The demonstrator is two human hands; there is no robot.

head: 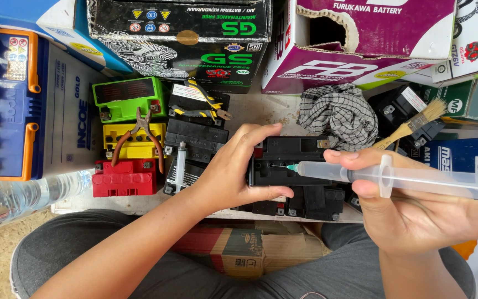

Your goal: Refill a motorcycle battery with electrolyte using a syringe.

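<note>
My left hand grips a small black battery by its left end, steadying it on the work surface. My right hand holds a large clear plastic syringe level, its green-hubbed needle tip touching the top of that black battery. My knees in grey trousers show at the bottom edge.
Green, yellow and red small batteries sit at left with red-handled pliers on them. Other black batteries, yellow-handled pliers, a small syringe, a checked cloth, a brush, cardboard boxes, a big blue battery and a water bottle surround.
</note>
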